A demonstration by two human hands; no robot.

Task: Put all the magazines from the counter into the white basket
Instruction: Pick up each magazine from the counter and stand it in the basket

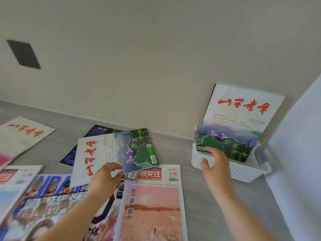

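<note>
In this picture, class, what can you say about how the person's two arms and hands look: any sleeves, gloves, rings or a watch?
Both forearms are bare up to the bottom edge of the picture: no sleeves show. The left hand and right hand wear no gloves. No ring, watch or bracelet is visible on either, though the picture is slightly blurred, so a thin band could be missed.

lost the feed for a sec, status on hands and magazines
Left hand pinching landscape-cover magazine, lifting its edge. Right hand open at white basket, one magazine upright inside. Several on counter.
</note>
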